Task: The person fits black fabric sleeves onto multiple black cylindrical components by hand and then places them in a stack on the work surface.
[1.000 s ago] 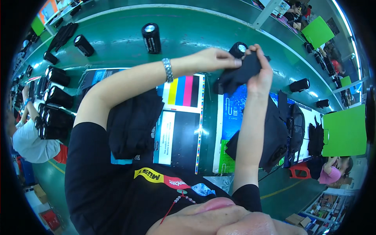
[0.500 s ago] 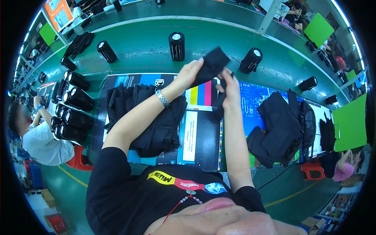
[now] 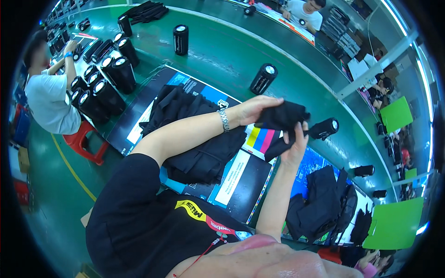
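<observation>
A piece of black cloth (image 3: 283, 116) is held up between my two hands, above the printed boards on the table. My left hand (image 3: 255, 110), with a metal watch at the wrist, grips its left end between thumb and fingers. On its lower right side, the fingers of my right hand (image 3: 295, 147) are bent round the cloth, and a loose black flap (image 3: 277, 149) hangs beside them. Under my left forearm lies a thick stack of black cloth pieces (image 3: 199, 160). A second, looser pile of black cloth (image 3: 315, 199) sits to the right of my right forearm.
Black cylindrical speakers (image 3: 263, 79) stand spaced along the green bench (image 3: 218, 55) ahead. More speakers (image 3: 106, 95) crowd the left, by a seated co-worker (image 3: 51, 99) and a red stool (image 3: 85, 141). Another person (image 3: 303, 14) sits across the bench. A green panel (image 3: 394, 224) stands at right.
The whole view has swung, so the bench now runs diagonally. The cloth in my hands has turned and looks more bunched; both hands still hold it.
</observation>
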A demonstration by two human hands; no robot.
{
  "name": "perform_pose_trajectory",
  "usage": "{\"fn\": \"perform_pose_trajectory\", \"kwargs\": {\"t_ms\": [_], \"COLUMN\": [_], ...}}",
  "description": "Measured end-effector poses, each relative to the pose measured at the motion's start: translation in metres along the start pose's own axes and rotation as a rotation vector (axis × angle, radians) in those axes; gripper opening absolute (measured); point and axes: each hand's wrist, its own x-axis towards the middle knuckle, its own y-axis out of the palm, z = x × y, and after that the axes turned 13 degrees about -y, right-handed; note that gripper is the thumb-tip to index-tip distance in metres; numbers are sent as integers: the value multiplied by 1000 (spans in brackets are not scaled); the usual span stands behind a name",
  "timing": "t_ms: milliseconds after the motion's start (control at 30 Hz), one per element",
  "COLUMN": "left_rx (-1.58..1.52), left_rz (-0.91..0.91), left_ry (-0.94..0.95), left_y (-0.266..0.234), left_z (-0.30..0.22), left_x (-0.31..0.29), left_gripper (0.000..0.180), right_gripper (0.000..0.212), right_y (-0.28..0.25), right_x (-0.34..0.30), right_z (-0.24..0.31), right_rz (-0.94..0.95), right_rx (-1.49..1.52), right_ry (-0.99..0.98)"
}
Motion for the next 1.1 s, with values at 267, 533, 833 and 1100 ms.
{"fn": "perform_pose_trajectory", "kwargs": {"t_ms": [267, 533, 833, 1100], "left_rx": [118, 149, 1032, 268], "left_rz": [69, -238, -899, -795], "left_ry": [-158, 131, 669, 284], "left_y": [-21, -51, -65, -94], "left_z": [-10, -42, -60, -54], "left_x": [8, 12, 73, 121], "left_gripper": [31, 16, 16, 8], "right_gripper": [12, 13, 16, 15], "right_y": [15, 7, 14, -7], "right_x": [15, 69, 132, 165], "right_z": [9, -9, -66, -100], "right_rz": [171, 324, 75, -29], "right_rx": [-456, -350, -1142, -1162], "right_ry": [9, 453, -395, -330]}}
